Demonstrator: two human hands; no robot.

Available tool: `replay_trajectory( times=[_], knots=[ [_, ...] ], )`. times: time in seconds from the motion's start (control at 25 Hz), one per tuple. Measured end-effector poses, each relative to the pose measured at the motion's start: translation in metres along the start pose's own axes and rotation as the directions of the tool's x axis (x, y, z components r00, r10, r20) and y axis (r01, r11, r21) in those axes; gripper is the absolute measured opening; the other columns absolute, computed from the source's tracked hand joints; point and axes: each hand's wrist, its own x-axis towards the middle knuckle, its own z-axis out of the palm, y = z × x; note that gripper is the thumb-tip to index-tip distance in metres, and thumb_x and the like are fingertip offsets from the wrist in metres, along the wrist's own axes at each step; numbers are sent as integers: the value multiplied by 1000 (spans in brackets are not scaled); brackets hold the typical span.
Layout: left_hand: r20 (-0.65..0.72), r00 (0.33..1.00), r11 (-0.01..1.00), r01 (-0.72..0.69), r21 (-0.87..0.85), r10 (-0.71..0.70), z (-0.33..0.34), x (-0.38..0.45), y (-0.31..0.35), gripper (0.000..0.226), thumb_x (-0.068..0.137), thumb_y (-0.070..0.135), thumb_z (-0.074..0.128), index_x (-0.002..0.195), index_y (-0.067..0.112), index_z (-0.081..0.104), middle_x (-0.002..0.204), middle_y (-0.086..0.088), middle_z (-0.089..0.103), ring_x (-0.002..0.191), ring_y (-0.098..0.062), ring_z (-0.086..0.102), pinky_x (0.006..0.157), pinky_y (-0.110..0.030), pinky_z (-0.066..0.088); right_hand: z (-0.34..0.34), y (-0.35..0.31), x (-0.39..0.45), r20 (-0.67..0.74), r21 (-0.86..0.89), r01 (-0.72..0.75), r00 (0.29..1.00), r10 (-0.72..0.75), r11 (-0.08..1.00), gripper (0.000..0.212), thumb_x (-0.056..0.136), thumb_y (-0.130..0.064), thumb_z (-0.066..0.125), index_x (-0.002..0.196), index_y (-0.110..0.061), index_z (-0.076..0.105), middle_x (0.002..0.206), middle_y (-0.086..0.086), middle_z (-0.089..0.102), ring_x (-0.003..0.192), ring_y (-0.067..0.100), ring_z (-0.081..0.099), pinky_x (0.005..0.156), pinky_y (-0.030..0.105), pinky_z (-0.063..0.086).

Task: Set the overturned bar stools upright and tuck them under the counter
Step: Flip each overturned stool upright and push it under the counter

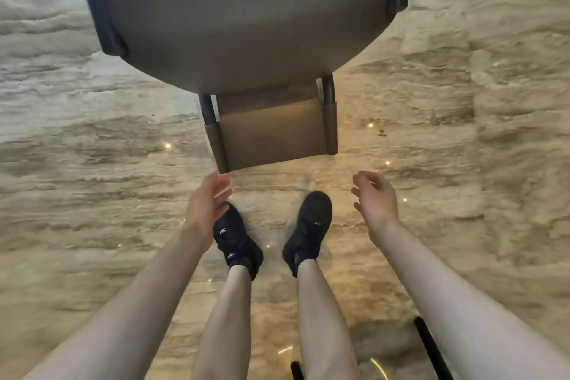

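Note:
A bar stool [246,28] with a brown seat and dark metal legs lies overturned on the floor straight ahead of me. Its small brown backrest [273,134] points toward my feet. My left hand [206,203] reaches out open, its fingertips just short of the backrest's near left corner. My right hand [374,200] is also open, fingers curled loosely, a little to the right of the backrest and not touching it. Neither hand holds anything.
The floor [92,148] is glossy beige marble with light reflections. My two black shoes [271,231] stand just below the backrest. Dark metal bars of another object [430,348] show at the bottom right, behind my right arm.

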Motion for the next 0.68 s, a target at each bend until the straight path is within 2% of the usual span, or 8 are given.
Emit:
replay_trajectory(
  times=[0.12,0.24,0.32,0.4,0.48,0.6,0.68],
  knots=[
    [-53,999,1000,7,31,-6,6,41,-12,32,97,35,52,119,16,65,118,4,65,112,-15,61,102,-37,43,23,14,43,14,-79,15,1000,-14,997,27,88,-30,64,114,-23,61,111,1,65,99,17,61,100,42,48],
    [-60,997,998,-39,45,42,10,87,-16,22,98,33,54,112,20,64,107,8,65,107,-14,60,95,-32,45,51,17,85,55,-141,68,997,-61,988,34,84,-33,69,115,-23,61,113,0,64,101,19,61,90,32,48],
    [-62,995,996,-72,52,75,13,123,-17,18,97,35,56,109,23,63,102,11,64,105,-11,60,87,-28,45,71,18,113,67,-148,98,994,-89,984,37,83,-32,71,117,-22,60,115,-1,63,100,18,59,83,26,42],
    [-83,991,994,-98,41,101,18,153,-14,19,95,36,59,108,23,63,101,11,63,103,-10,58,81,-23,45,87,18,138,68,-153,122,991,-113,981,43,83,-32,73,122,-22,58,119,-3,61,102,15,57,83,24,39],
    [-125,984,990,-117,73,125,26,185,-16,31,92,39,62,117,21,62,110,8,63,103,-7,57,83,-21,44,102,22,163,69,-195,152,988,-141,969,49,83,-33,73,127,-23,56,126,-4,58,110,15,56,87,23,39],
    [-251,954,981,-131,140,164,36,223,-24,54,89,39,67,135,15,50,124,0,58,100,-8,56,81,-19,43,125,29,196,58,-280,208,978,-199,937,58,82,-30,76,133,-21,50,131,-1,59,118,19,58,95,27,44],
    [-327,934,984,-103,143,145,43,241,-27,66,87,39,69,140,13,41,132,-5,53,111,-18,56,94,-28,48,130,30,217,-12,-361,228,968,-249,904,67,80,-28,78,137,-18,46,133,2,59,120,25,58,98,33,47]
  ],
)
